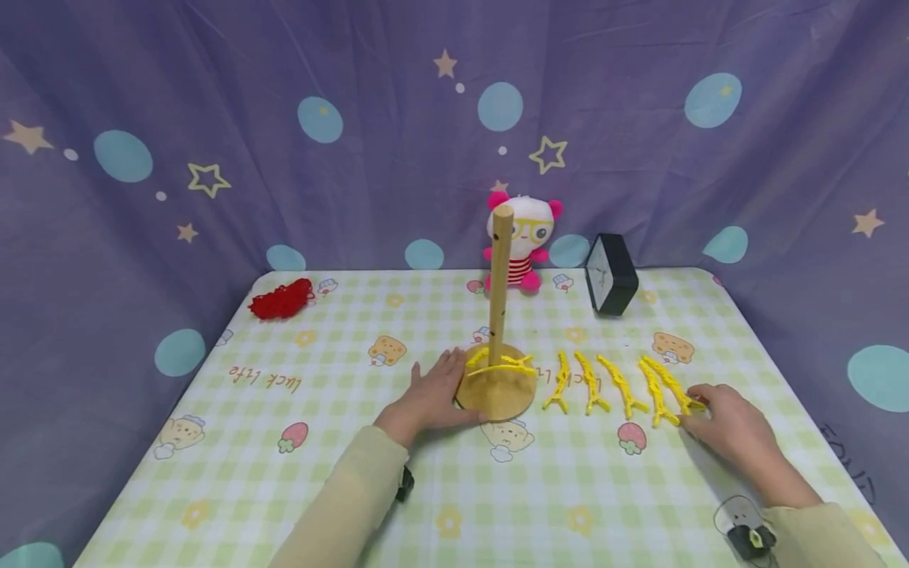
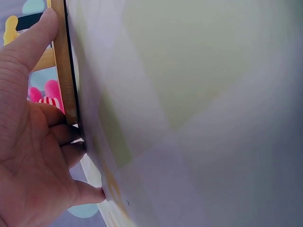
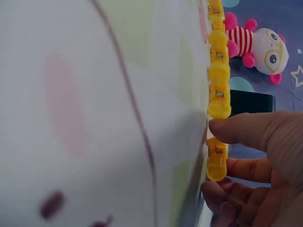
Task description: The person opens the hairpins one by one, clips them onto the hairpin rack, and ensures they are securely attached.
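My left hand (image 1: 435, 398) grips the rim of a wooden stand (image 1: 497, 406), a round base with an upright post. Its thumb is at the base's front edge and its fingers are at the left side; the left wrist view shows them against the rim (image 2: 66, 71). Yellow twig-shaped clips (image 1: 507, 368) lie on the base around the post's foot. To the right, several more yellow clips (image 1: 592, 384) with forked ends lie in a row on the table. At the row's right end my right hand (image 1: 735, 426) pinches the last clip (image 3: 218, 161) between thumb and fingers. Small metal springs show in the clips.
Behind the stand sits a pink-and-white plush toy (image 1: 529, 237). A black clock (image 1: 612, 274) stands at the back right. Tangled red mesh or string (image 1: 282, 300) lies at the back left. The checked tablecloth (image 1: 341, 347) ends at a purple curtain (image 1: 398, 158).
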The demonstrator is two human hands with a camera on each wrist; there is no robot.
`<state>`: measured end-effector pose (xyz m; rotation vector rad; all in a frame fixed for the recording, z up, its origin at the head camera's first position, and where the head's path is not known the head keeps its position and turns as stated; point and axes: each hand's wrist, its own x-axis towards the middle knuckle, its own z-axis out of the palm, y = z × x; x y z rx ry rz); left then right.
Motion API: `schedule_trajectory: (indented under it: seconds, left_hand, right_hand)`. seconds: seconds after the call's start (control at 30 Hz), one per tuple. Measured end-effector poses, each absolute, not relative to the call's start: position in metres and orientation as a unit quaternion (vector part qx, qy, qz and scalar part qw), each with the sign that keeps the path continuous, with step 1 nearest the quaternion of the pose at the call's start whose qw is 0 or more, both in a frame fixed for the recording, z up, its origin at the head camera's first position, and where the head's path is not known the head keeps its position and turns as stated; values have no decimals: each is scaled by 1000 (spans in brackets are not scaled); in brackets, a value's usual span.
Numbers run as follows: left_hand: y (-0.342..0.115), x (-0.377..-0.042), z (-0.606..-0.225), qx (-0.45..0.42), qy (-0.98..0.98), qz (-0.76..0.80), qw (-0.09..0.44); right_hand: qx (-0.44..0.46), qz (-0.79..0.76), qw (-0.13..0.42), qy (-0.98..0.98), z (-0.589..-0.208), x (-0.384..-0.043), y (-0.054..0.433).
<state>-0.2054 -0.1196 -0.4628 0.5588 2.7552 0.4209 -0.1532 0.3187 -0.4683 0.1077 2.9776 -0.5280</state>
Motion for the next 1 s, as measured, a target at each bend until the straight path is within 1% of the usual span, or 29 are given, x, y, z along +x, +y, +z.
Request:
schedule_trajectory:
  seconds: [0.13, 0.33, 0.53, 0.7, 0.9, 1.0]
  left_hand:
    - [-119, -205, -462, 194, 958, 148, 150]
    - [-119, -204, -462, 193, 958, 149, 154]
    - [-120, -206, -463, 192, 958, 146, 152]
    - [-120, -205, -463, 197, 958, 148, 148]
    - [-120, -204, -462, 197, 956, 157, 148]
    - [-120, -204, -461, 195, 956, 158, 151]
  right_hand:
    - [37, -167, 47, 984, -469, -154, 318]
    - [45, -183, 16, 982, -466, -152, 319]
    - [42, -238, -44, 969, -459, -150, 315]
    - [30, -274, -93, 957, -453, -152, 301]
    - [7, -304, -104, 947, -446, -160, 276]
    - [-18, -310, -108, 944, -443, -164, 261]
